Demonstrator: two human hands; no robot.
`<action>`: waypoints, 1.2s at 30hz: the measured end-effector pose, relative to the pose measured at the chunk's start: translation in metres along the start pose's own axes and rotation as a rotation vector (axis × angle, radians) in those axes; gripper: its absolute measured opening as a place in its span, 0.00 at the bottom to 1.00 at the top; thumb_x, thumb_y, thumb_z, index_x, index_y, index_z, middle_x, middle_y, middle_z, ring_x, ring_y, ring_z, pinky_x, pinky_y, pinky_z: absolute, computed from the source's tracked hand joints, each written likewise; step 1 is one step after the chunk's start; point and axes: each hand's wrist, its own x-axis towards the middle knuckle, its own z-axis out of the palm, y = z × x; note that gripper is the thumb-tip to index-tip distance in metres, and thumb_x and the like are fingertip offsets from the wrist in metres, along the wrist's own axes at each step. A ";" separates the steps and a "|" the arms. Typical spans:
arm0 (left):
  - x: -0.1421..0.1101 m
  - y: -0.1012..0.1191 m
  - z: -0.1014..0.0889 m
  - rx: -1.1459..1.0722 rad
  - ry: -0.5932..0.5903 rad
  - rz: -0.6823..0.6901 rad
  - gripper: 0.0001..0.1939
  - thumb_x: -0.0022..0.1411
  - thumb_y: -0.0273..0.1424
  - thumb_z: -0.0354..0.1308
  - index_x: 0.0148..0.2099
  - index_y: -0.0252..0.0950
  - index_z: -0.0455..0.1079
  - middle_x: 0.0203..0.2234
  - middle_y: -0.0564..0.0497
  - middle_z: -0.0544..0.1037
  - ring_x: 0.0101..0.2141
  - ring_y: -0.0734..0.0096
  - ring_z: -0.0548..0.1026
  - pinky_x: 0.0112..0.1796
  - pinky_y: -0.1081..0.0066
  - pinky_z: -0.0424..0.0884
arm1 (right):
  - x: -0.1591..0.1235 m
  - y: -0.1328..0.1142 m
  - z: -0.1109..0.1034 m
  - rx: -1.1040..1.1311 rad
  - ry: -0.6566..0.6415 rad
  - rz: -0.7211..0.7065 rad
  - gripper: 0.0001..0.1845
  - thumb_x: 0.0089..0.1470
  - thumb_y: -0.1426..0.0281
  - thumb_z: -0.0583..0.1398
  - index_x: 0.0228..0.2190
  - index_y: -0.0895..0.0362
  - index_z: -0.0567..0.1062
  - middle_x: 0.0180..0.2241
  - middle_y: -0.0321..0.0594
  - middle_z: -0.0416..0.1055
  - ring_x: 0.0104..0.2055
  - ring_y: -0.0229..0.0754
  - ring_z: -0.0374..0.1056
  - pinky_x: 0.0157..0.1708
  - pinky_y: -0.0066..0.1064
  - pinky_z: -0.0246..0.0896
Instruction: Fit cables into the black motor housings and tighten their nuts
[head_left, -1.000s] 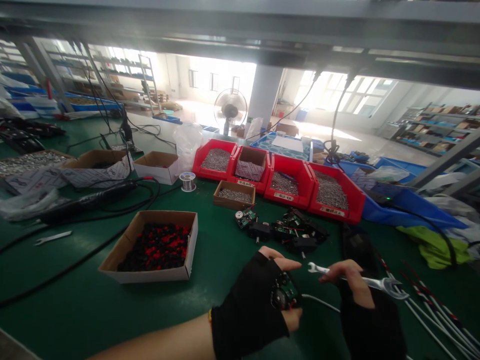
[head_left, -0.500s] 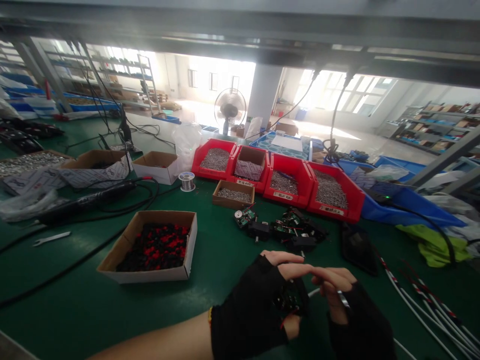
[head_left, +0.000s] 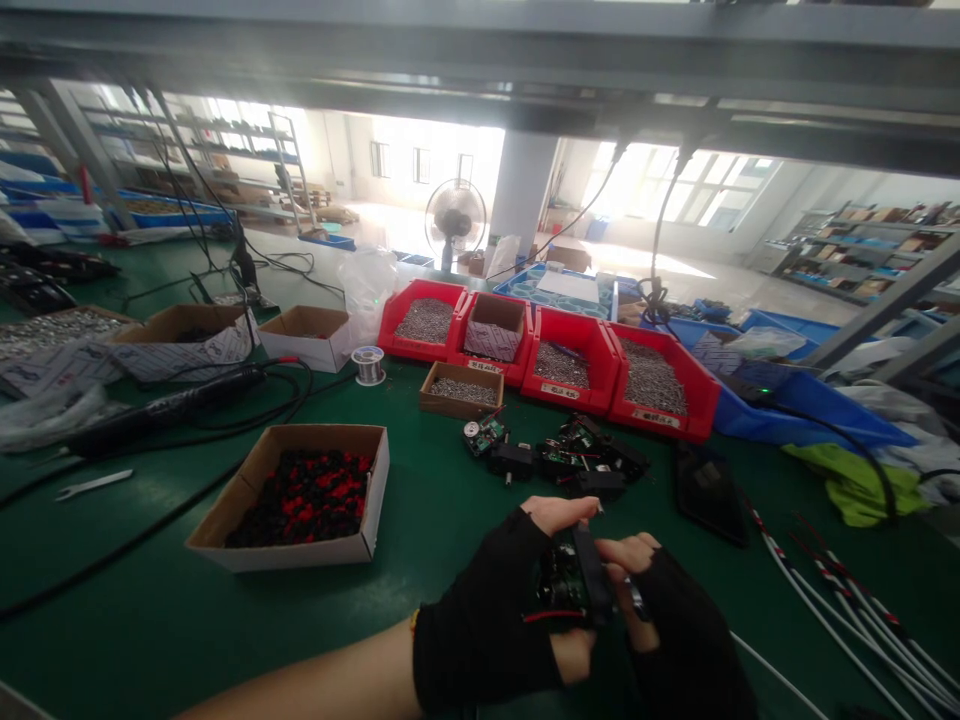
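My left hand [head_left: 495, 610], in a black fingerless glove, is closed around a small black housing [head_left: 595, 575]. A green circuit board [head_left: 559, 575] shows in its open side, and a red wire [head_left: 553, 615] sticks out below. Against the housing's right side, my right hand [head_left: 667, 620] has its fingers bent around a shiny metal piece [head_left: 637, 597]; most of that piece is hidden, so its kind is unclear. A white cable [head_left: 780, 668] runs out from beside the right hand. Just beyond the hands lie several similar black housings with boards [head_left: 589, 455].
On the left stands a carton of black and red parts [head_left: 300, 500], with a wrench [head_left: 94, 485] and soldering iron [head_left: 165, 408] farther left. Red bins [head_left: 660, 385] of metal parts line the back. White cables [head_left: 855, 620] and a dark flat device [head_left: 709, 495] lie right.
Both hands have shifted slightly left and turned, exposing more of the board and red wire. My left fingers no longer meet the right fingertips. The white cable between the hands is now hidden.
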 end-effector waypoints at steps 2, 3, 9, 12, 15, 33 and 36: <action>0.001 0.001 0.000 0.010 0.007 0.012 0.44 0.49 0.18 0.66 0.66 0.43 0.58 0.58 0.45 0.69 0.58 0.55 0.69 0.60 0.63 0.64 | 0.000 0.000 0.001 -0.018 0.017 -0.011 0.09 0.68 0.71 0.51 0.43 0.54 0.71 0.34 0.38 0.78 0.36 0.43 0.75 0.43 0.36 0.72; 0.001 0.002 0.000 0.011 0.009 0.015 0.43 0.49 0.18 0.66 0.66 0.43 0.58 0.58 0.45 0.69 0.58 0.55 0.69 0.60 0.63 0.64 | 0.000 -0.001 0.001 -0.022 0.028 -0.010 0.09 0.68 0.71 0.51 0.43 0.53 0.71 0.34 0.38 0.78 0.36 0.43 0.76 0.43 0.35 0.72; 0.000 0.005 0.004 -0.089 0.044 -0.179 0.40 0.51 0.20 0.65 0.65 0.37 0.58 0.57 0.42 0.69 0.57 0.55 0.71 0.58 0.62 0.66 | 0.007 -0.009 -0.002 0.034 0.034 0.069 0.11 0.70 0.69 0.50 0.40 0.54 0.71 0.31 0.36 0.77 0.30 0.40 0.76 0.28 0.28 0.72; -0.001 0.005 0.006 -0.143 0.141 -0.364 0.38 0.49 0.25 0.69 0.62 0.34 0.62 0.54 0.41 0.71 0.53 0.54 0.72 0.55 0.61 0.68 | 0.010 -0.013 -0.002 0.075 0.025 0.111 0.15 0.71 0.66 0.49 0.37 0.55 0.72 0.29 0.38 0.77 0.28 0.39 0.77 0.26 0.25 0.72; -0.001 0.003 0.004 -0.096 0.196 -0.467 0.33 0.48 0.31 0.71 0.57 0.32 0.67 0.48 0.43 0.74 0.46 0.55 0.74 0.50 0.60 0.69 | 0.013 -0.017 -0.002 0.107 0.047 0.120 0.18 0.71 0.62 0.49 0.33 0.54 0.72 0.26 0.36 0.76 0.25 0.39 0.75 0.24 0.23 0.70; 0.001 -0.007 0.003 -0.008 0.287 -0.416 0.31 0.48 0.30 0.69 0.56 0.35 0.68 0.54 0.42 0.72 0.53 0.50 0.71 0.56 0.54 0.65 | 0.010 -0.018 0.003 0.203 -0.003 0.134 0.13 0.69 0.64 0.52 0.33 0.51 0.71 0.26 0.31 0.73 0.25 0.36 0.72 0.24 0.23 0.67; 0.004 -0.008 0.003 -0.069 0.334 -0.527 0.31 0.48 0.32 0.69 0.55 0.34 0.70 0.48 0.43 0.76 0.45 0.54 0.75 0.49 0.58 0.70 | 0.012 -0.020 0.004 0.207 -0.016 0.104 0.12 0.68 0.67 0.52 0.32 0.52 0.70 0.24 0.31 0.72 0.23 0.36 0.71 0.23 0.23 0.67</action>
